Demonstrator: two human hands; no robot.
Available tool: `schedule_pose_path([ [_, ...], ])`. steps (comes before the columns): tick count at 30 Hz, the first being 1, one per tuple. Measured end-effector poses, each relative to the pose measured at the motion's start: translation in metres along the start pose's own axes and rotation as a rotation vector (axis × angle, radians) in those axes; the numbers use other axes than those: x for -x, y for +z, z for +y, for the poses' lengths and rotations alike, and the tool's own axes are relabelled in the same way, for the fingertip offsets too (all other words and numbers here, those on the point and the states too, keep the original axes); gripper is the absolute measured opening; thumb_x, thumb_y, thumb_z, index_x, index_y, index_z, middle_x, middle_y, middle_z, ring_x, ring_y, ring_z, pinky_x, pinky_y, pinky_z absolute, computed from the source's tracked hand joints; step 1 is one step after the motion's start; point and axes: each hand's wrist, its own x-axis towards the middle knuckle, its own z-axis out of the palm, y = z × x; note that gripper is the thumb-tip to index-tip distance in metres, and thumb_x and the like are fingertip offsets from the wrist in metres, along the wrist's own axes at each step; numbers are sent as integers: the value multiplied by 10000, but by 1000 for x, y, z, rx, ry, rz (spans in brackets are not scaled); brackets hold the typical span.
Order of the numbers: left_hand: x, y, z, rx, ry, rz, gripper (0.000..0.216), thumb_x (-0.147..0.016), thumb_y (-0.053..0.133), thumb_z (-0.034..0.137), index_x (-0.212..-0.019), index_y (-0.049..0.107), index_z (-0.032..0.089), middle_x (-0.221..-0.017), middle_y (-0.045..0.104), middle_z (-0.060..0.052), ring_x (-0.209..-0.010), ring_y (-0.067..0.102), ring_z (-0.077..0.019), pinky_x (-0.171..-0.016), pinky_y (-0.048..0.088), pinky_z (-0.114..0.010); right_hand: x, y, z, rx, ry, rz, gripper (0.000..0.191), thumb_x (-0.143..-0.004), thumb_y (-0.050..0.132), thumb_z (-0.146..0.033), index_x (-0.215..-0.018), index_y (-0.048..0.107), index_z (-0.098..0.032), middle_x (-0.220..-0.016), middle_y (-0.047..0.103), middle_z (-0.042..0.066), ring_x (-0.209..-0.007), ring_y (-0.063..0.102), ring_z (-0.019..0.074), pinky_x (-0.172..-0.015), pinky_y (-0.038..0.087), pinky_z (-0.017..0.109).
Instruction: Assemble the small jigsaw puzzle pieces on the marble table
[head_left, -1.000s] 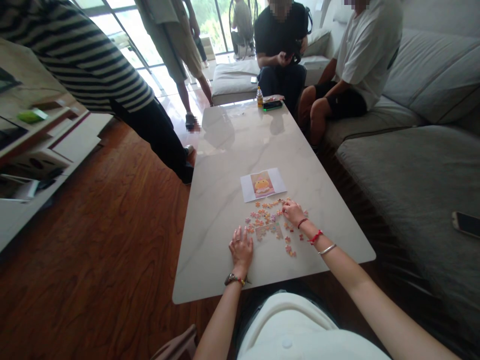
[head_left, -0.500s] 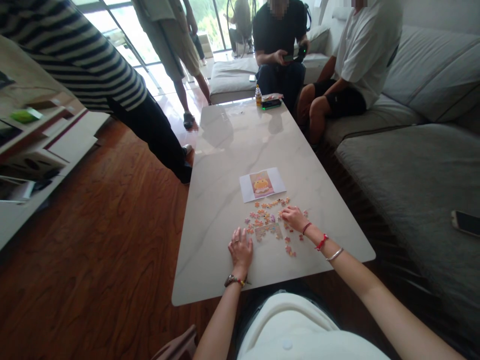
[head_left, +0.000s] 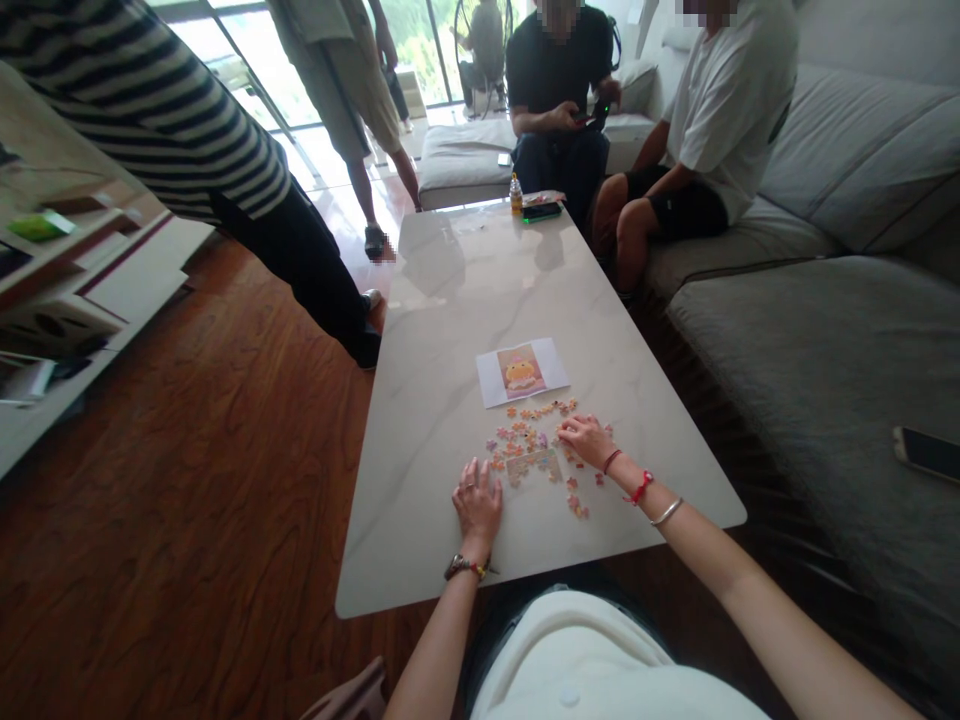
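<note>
Right hand, fingers bunched among the pieces on the desk; can't tell if that grip pinches one! The joined patch lies just left and nearer the wearer, long axis crosswise; left hand rests beside it, fingers spread, gripping nothing.

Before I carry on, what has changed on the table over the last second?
The right hand has drawn back slightly toward the near edge of the table, uncovering the right end of the top row of puzzle pieces. Whether its grip took or let go of a piece is too small to tell. The left hand stays on the table, and the printed sheet lies where it was.
</note>
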Motion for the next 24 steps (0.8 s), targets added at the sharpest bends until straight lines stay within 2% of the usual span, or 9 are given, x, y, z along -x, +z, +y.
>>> schedule_pose_path([
  [3,0,0,0,-4,3,-2,404,-780,398,297,-1172,437,209,-1281,379,-99,-1172,320,-245,-905,308,-422,5,3,6,-9,11,26,199,-817,425,-207,-889,609,-241,-983,568,48,-939,444,170,-784,267,298],
  [5,0,-1,0,-5,6,-4,402,-780,400,295,-1170,440,205,-1278,382,-103,-1170,322,-246,-901,313,-422,2,4,11,-26,76,61,212,-816,419,-193,-921,597,-243,-994,563,47,-941,444,167,-791,271,295],
  [9,0,-1,0,1,8,-1,405,-780,400,292,-1176,435,212,-1275,385,-101,-1165,330,-243,-908,308,-419,-21,2,21,-58,277,136,212,-807,433,-229,-966,572,-214,-994,552,64,-932,445,169,-783,297,283],
  [12,0,0,0,2,6,6,408,-776,404,293,-1175,435,215,-1271,390,-97,-1163,334,-244,-902,316,-413,-43,-1,22,-46,360,85,194,-773,486,-283,-909,583,-183,-966,547,83,-922,444,185,-764,314,286],
  [16,1,1,-1,-7,18,24,405,-779,404,299,-1173,439,214,-1266,397,-96,-1162,336,-239,-888,331,-401,-52,-1,18,-14,377,-2,160,-752,509,-267,-852,585,-167,-932,548,86,-908,447,186,-761,315,289],
  [20,1,2,-2,-29,35,38,405,-784,398,308,-1174,440,209,-1270,395,-93,-1166,332,-236,-887,332,-396,-40,-4,20,16,393,-12,160,-754,491,-238,-852,592,-164,-943,546,87,-908,447,182,-767,309,290],
  [24,1,3,-2,-33,35,40,409,-790,385,301,-1186,426,209,-1272,394,-90,-1171,325,-234,-893,323,-396,-34,-9,28,-56,368,-53,146,-722,532,-281,-796,625,-197,-964,552,55,-902,457,174,-770,315,281],
])
